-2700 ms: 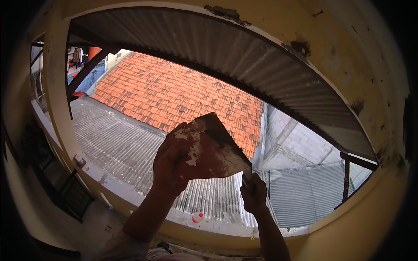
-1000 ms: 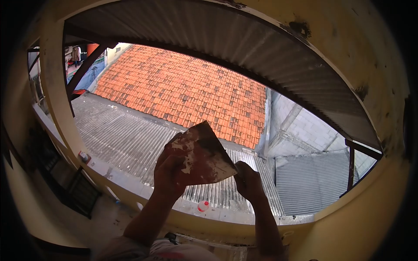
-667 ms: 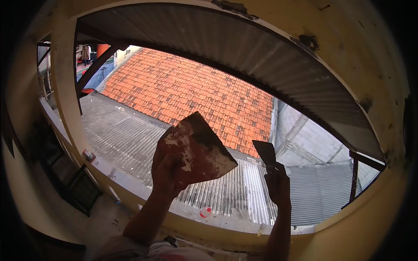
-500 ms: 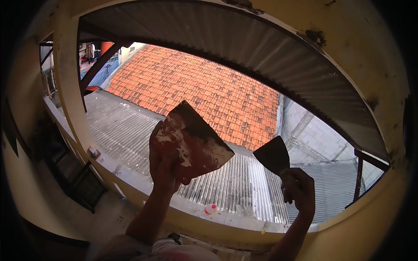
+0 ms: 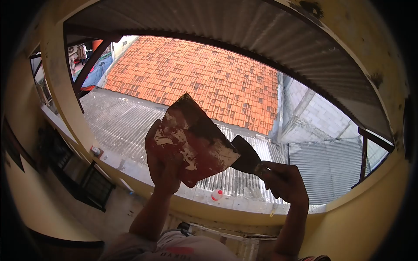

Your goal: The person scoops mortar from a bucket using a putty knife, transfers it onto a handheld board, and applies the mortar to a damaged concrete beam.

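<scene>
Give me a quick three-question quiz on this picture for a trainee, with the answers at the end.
1. Which hand grips the smeared reddish board?
2. True or false: the small bottle on the ledge is held in neither hand.
3. Fill in the blank: the right hand holds a ____.

Key: 1. The left hand. 2. True. 3. Scraper.
</scene>
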Demonstrator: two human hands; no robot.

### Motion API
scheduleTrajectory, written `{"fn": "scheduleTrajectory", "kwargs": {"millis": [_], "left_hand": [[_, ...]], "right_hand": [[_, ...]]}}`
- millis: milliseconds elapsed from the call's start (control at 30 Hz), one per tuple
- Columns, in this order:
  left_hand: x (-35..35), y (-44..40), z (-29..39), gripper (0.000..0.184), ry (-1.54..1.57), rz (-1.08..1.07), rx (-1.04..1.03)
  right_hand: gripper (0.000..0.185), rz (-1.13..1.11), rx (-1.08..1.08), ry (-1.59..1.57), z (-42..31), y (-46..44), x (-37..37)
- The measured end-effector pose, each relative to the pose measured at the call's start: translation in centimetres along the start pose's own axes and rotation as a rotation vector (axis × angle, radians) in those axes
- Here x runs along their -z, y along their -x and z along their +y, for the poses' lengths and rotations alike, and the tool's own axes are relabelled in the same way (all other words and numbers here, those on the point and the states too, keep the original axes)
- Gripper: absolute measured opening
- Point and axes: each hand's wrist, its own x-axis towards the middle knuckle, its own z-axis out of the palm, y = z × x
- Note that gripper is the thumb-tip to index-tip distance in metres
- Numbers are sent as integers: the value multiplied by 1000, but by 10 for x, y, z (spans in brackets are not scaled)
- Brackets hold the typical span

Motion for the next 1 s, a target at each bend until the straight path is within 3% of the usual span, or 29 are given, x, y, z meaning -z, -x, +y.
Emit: {"fn": "scheduleTrajectory", "kwargs": {"millis": [67,233,300,533,933,1000], "left_hand": [[-3,-1,7,76,-14,12,-17],[-9,-5,12,78,5,57,-24],[-12,-4,12,79,7,81,-37],[-6,1,10,78,-36,59,-50],[-14,27,3,79,-247,-182,-101],[-14,27,8,83,-250,-249,46]], "right_hand": [[34,-32,129,-38,7,-1,1],[33,62,83,-124,6,8,23],[34,-7,211,-226,5,16,28],[34,-48,180,-211,6,11,8],[34,-56,192,-249,14,7,-23],[34,-57,205,-294,12,7,-28]]}}
